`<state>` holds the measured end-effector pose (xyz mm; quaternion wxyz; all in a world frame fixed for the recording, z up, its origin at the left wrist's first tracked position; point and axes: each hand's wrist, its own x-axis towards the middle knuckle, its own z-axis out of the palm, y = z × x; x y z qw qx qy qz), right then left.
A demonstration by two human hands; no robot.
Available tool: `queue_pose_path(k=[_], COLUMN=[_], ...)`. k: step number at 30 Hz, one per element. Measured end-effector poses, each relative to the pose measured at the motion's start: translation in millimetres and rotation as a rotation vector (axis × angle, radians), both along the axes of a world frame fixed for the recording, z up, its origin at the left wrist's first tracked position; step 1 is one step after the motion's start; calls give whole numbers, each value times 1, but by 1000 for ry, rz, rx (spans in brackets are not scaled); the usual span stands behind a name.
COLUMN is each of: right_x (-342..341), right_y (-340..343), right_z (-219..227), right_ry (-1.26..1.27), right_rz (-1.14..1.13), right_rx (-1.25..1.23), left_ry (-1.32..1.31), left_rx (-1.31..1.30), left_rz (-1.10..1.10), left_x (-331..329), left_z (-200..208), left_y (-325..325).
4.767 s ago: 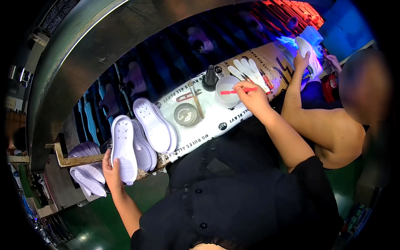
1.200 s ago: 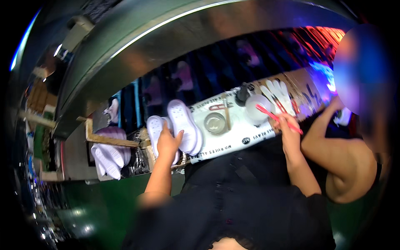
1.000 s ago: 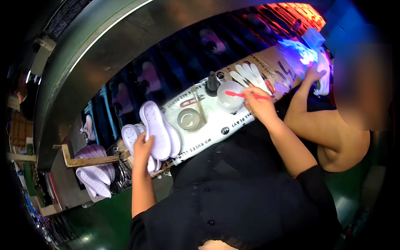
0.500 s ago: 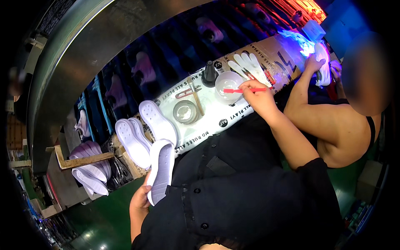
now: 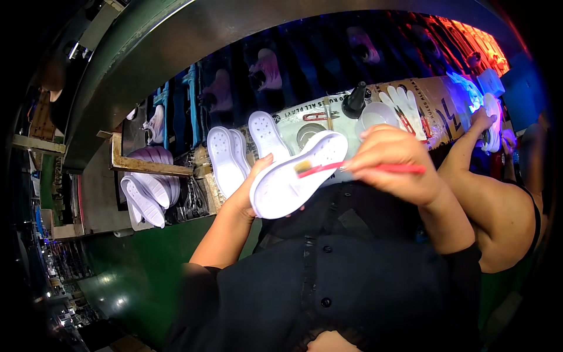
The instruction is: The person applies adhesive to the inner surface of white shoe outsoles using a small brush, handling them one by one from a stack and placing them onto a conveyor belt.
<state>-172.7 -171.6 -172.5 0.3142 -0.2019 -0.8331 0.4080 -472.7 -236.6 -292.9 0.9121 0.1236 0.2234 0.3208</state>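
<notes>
My left hand (image 5: 253, 186) holds a white shoe sole (image 5: 296, 174) up in front of my chest, its inner face toward me. My right hand (image 5: 394, 164) grips a red-handled brush (image 5: 358, 167), whose bristle tip touches the middle of the sole. More white soles (image 5: 230, 155) lie on the bench just beyond my left hand.
On the bench stand a white bowl (image 5: 376, 115), a round tin (image 5: 309, 134) and a dark bottle (image 5: 355, 101). A stack of white soles (image 5: 146, 190) sits at the left by a wooden bar. Another person's arm (image 5: 472, 170) reaches to the bench at the right.
My left hand picked a sole off the bench and raised it in front of me. My right hand brought the brush from the bowl onto the sole.
</notes>
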Motion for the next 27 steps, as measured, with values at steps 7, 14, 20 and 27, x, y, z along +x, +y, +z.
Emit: queue_pose_path(k=[7, 14, 20, 27], right_x=[-36, -9, 18, 26], right_y=[-5, 21, 29, 10], right_z=[13, 8, -1, -42], right_ry=[-118, -257, -256, -292], right_rz=[171, 133, 48, -234], right_rx=[475, 557, 560, 269], left_ry=[430, 261, 76, -27], left_rx=[-39, -160, -163, -29], left_rz=[109, -148, -193, 115], left_x=[24, -5, -24, -11], left_z=[25, -11, -33, -6], left_y=[1, 5, 4, -9])
